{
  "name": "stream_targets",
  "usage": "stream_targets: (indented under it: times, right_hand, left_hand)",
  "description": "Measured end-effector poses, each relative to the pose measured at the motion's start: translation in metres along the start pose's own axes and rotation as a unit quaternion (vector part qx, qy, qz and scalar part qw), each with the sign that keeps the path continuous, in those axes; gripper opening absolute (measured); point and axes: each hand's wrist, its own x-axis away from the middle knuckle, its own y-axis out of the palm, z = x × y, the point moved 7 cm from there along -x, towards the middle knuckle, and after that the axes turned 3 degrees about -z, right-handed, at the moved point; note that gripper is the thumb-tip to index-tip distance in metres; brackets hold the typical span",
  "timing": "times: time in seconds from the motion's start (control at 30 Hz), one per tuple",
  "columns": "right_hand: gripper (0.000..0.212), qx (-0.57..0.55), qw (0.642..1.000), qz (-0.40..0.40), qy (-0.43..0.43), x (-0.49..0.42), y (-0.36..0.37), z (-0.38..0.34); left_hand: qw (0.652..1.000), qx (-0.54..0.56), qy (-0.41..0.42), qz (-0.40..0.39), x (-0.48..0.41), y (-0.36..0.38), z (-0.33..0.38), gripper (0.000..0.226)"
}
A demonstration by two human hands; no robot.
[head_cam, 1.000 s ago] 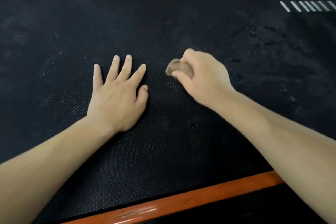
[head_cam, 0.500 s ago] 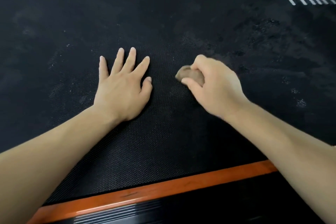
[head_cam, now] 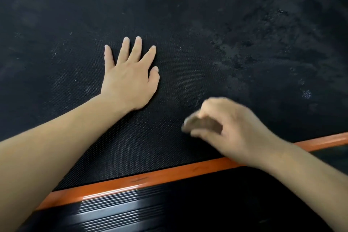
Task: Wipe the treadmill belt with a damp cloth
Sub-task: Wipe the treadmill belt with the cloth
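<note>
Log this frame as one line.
left hand flat on belt | right hand grips brown cloth, motion-blurred, near orange rail | phase: wiping
</note>
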Motion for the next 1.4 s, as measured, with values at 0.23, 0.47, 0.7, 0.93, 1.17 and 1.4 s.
stream_targets:
  times: [0.23, 0.47, 0.7, 0.93, 1.17, 1.4]
  right_hand:
    - [0.031, 0.079, 0.992, 0.062, 0.08, -0.004, -0.039, 0.04]
    - [0.028, -0.013, 0.999, -0.047, 0.007, 0.032, -0.014, 0.015]
    - [0.027, 0.049, 0.982, 0.116, 0.14, -0.007, -0.069, 0.1]
    - [0.035, 0.056, 0.996, 0.069, -0.016, 0.008, -0.031, 0.05]
    - [0.024, 0.071, 0.967, 0.159, 0.185, -0.056, -0.075, 0.111]
    - [0.029, 0.103, 0.984, 0.129, 0.068, -0.059, -0.047, 0.066]
  left_hand:
    - [1.0, 0.002, 0.003, -0.005, 0.001, -0.002, 0.0, 0.06]
    - [0.998, 0.049, -0.039, -0.03, -0.01, -0.004, 0.036, 0.057]
    - [0.999, -0.003, -0.031, -0.009, -0.006, 0.01, 0.045, 0.063]
    - [0.999, -0.026, -0.037, -0.02, -0.004, 0.007, 0.048, 0.064]
    - [0.999, -0.021, -0.026, -0.024, -0.005, 0.009, 0.05, 0.064]
    - [1.0, -0.025, 0.001, -0.006, -0.007, 0.011, 0.051, 0.071]
